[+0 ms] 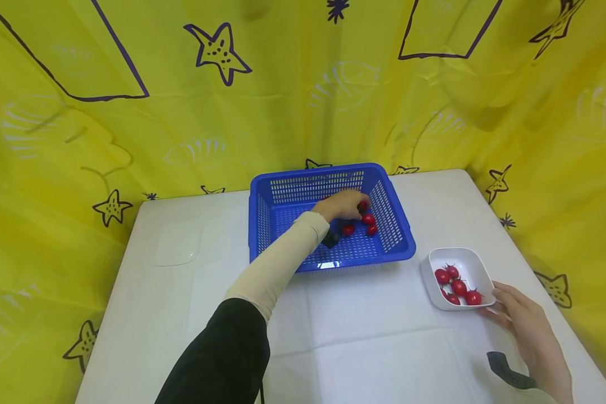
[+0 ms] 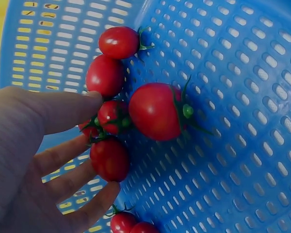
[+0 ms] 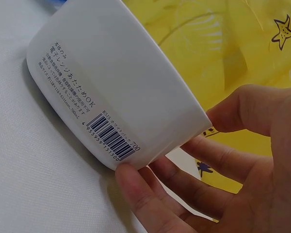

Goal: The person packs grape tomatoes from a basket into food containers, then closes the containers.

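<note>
In the head view my left hand (image 1: 344, 204) reaches into a blue plastic basket (image 1: 328, 266), over the cherry tomatoes (image 1: 368, 219) at its right side. The left wrist view shows the thumb at a cherry tomato (image 2: 105, 76) and the fingertips beside a lower cherry tomato (image 2: 109, 159). Thumb and fingers stand apart, with small tomatoes between them. A larger-looking tomato (image 2: 155, 111) lies just past these. My right hand (image 1: 527, 320) holds a white square container (image 1: 472, 269) at its near right corner, thumb at the rim and fingers low on the side. Several cherry tomatoes (image 1: 458, 288) lie inside it.
A white cloth (image 1: 363, 348) covers the table. A clear flat lid-like piece (image 1: 178, 244) lies at the left. Yellow patterned curtains (image 1: 283, 84) hang behind and along both sides. A printed label (image 3: 102, 116) with a barcode is on the container's side.
</note>
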{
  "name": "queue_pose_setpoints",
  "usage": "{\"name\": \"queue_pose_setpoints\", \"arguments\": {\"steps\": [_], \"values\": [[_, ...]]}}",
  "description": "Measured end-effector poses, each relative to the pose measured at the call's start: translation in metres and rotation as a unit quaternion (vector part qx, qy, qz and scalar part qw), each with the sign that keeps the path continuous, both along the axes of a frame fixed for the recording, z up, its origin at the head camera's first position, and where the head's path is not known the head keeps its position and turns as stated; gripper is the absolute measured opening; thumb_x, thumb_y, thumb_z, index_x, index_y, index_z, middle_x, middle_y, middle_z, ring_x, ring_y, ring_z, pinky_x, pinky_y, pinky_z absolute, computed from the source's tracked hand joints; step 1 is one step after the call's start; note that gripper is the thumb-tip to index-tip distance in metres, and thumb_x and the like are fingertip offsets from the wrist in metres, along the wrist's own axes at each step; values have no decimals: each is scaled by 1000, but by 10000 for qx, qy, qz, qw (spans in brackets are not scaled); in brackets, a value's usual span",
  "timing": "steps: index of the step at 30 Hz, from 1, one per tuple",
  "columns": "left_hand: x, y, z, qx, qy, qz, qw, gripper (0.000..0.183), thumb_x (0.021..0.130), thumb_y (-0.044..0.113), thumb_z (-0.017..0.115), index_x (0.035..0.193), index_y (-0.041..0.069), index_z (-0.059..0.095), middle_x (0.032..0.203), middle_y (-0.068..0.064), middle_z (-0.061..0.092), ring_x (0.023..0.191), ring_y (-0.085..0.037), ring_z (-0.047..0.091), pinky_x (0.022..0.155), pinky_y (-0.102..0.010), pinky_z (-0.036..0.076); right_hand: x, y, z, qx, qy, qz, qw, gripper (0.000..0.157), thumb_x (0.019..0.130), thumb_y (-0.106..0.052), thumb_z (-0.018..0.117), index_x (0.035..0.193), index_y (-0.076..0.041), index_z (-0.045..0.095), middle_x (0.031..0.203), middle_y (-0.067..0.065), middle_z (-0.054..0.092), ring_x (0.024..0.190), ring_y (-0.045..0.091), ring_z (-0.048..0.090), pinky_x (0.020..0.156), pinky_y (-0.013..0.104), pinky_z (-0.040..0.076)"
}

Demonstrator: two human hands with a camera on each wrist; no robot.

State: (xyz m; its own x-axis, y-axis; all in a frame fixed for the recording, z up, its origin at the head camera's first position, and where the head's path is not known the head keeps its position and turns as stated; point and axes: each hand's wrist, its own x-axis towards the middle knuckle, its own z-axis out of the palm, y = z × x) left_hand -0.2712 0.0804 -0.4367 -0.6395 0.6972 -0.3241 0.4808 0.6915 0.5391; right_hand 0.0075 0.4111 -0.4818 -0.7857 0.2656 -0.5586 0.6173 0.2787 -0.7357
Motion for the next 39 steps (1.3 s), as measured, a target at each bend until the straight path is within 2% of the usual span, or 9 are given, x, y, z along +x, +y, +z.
{"name": "queue_pose_setpoints", "arguments": {"steps": [3,7,11,15,20,22,26,33,39], "values": [[0,0,-1,65,15,-2,10000,37,101,11,66,138,12,63,132,-8,66,119,-23,61,110,-38,52,-1,0,1,-4,-134,34,9999,83,108,-59,29,166,-2,12,168,26,16,123,13,51,90,19,59],[0,-1,-2,107,-14,38,9999,26,100,11,67,126,12,67,122,-7,67,109,-22,60,101,-34,55,-2,1,1,37,-259,113,9996,85,107,-62,26,167,-5,8,171,26,10,142,40,34,102,31,52],[0,-2,-4,76,23,17,10000,16,100,9,66,115,13,68,115,-6,66,102,-21,60,93,-31,55,-2,2,0,40,-205,107,9997,85,107,-63,27,166,-5,10,170,26,11,137,39,38,96,24,55],[-2,-3,-6,47,139,-58,9999,11,100,6,65,109,12,68,110,-5,67,98,-20,60,87,-27,54,-1,2,-2,36,-129,54,9999,86,107,-63,28,166,-3,11,169,28,12,134,39,39,77,11,58],[-4,-4,-10,140,272,-136,9994,11,98,2,65,105,11,69,107,-6,67,95,-19,58,82,-25,52,-2,3,-3,-5,-142,64,9999,86,107,-63,28,166,-4,11,170,27,11,139,41,36,85,17,59],[-5,-6,-11,263,273,-128,9992,11,98,2,66,104,9,70,107,-6,68,95,-19,58,83,-24,52,-1,3,-2,22,-140,74,9999,85,107,-63,28,166,-3,12,169,27,12,133,32,44,86,17,59],[-6,-10,-11,479,343,-105,9982,10,97,2,69,104,8,70,109,-6,68,97,-19,58,87,-26,52,0,2,-2,56,-117,90,9999,85,107,-62,28,166,-2,13,168,28,13,117,8,48,82,14,59],[-5,-13,-5,797,225,71,9965,15,98,7,70,113,11,67,123,-5,68,110,-20,60,104,-31,52,-1,1,0,27,-150,59,9999,85,107,-62,28,166,-4,11,169,26,12,129,25,46,82,14,58],[-2,-13,6,1167,199,16,9930,16,100,12,69,116,13,68,129,-5,69,121,-20,60,111,-32,50,0,2,-2,48,-191,26,9998,87,106,-64,29,167,-4,11,169,26,12,119,8,46,82,14,58]]}}
